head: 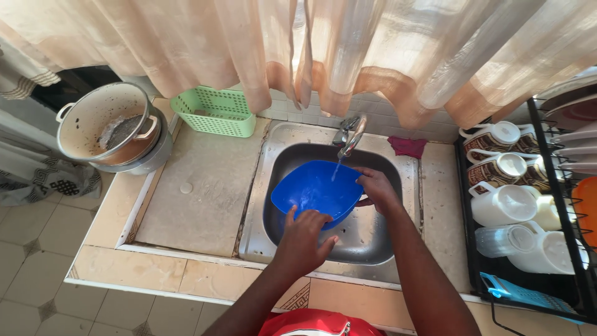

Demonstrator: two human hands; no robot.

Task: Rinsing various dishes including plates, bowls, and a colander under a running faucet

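1. Right now I see the washing step: a blue bowl (314,190) sits tilted in the middle of the metal sink (373,239), and a thin stream of water runs from the tap (350,135) at 12 o'clock down into it.
2. My left hand (303,239) is at 6 o'clock of the bowl. It lies open on the near rim, fingers spread flat, touching and not gripping.
3. My right hand (376,188) is at 3 o'clock of the bowl. Its fingers curl over the far right rim, so it is closed on the bowl and keeps it steady under the water.
4. I judge the next move needs a firm hold with the right hand while the left rubs around the inside, and the bowl should stay under the stream.
5. Edges: the sink walls are close around the bowl, and the tap is just above its far rim, so a lift could bump it.
6. Open room: the tiled surface (199,193) at 9 o'clock is mostly bare. Farther off at 10 o'clock stand stacked pots (118,127) and a green basket (214,111).
7. At 3 o'clock a dish rack (472,249) full of cups is near my right arm, so that side is tight. A dark red cloth (407,146) lies at 1 o'clock.
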